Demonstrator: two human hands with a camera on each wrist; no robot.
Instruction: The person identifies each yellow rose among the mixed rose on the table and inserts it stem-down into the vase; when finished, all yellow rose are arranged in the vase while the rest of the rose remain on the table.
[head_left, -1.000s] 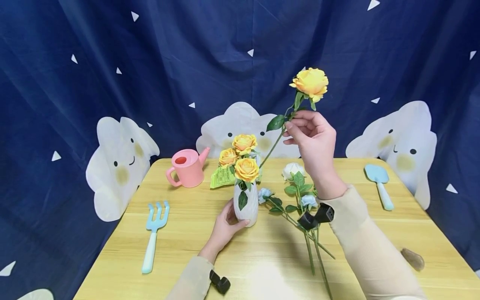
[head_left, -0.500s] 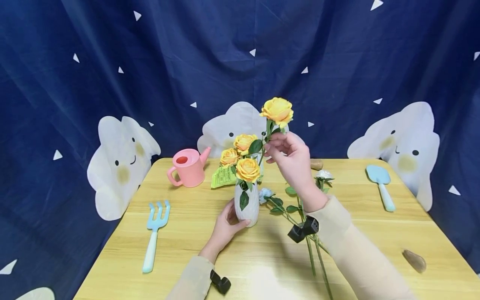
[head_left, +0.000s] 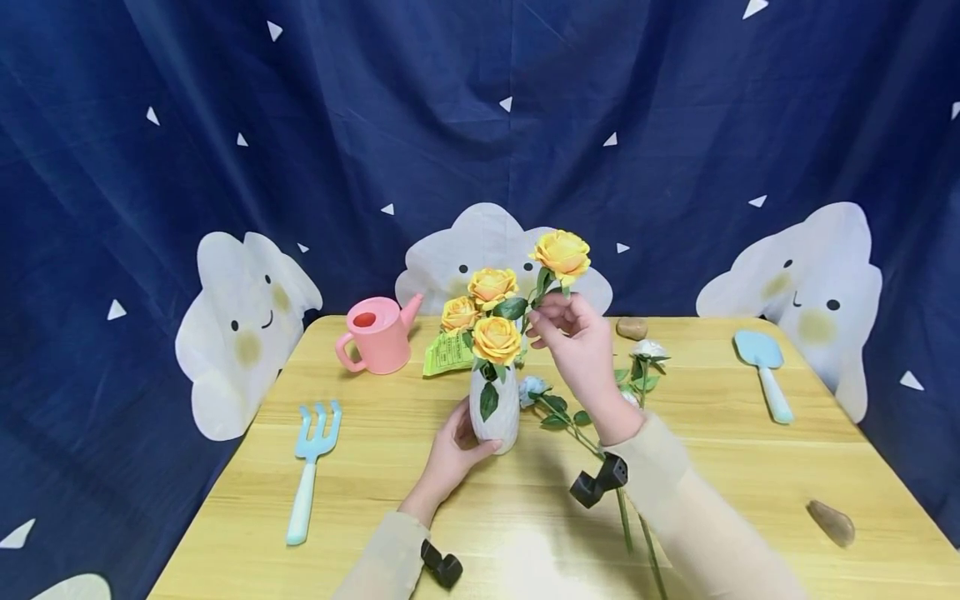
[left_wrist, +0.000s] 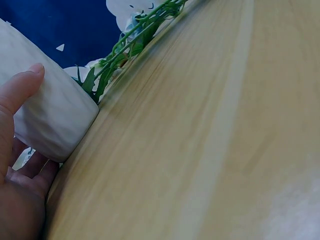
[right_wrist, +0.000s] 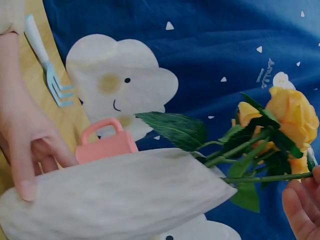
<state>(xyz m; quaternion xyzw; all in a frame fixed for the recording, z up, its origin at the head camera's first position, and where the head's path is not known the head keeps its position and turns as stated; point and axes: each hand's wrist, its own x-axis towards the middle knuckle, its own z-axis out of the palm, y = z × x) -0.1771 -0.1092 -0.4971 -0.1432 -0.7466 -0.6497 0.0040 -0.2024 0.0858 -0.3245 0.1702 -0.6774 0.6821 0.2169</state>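
My left hand [head_left: 448, 454] grips the lower part of a white textured vase [head_left: 495, 421], which stands upright on the table. Three yellow roses [head_left: 497, 340] are in the vase, with a dark green leaf hanging down its front. At the right, the fingers of my right hand [head_left: 581, 354] pinch the stem of another yellow rose [head_left: 562, 255], just under its leaves. In the right wrist view that stem [right_wrist: 270, 178] runs into the mouth of the vase; its lower end is hidden inside. The left wrist view shows my thumb [left_wrist: 22, 90] against the vase wall.
Right of the vase lie a light blue rose [head_left: 532, 389] and a white rose [head_left: 649, 350], their stems partly under my right arm. A pink watering can [head_left: 378, 337], green packet [head_left: 447, 354], blue hand fork [head_left: 312, 467], blue shovel [head_left: 763, 371] and brown stones [head_left: 831, 523] surround them.
My right hand has brought the yellow rose left and down from high at the right, and its stem has gone into the vase. The left hand has stayed on the vase.
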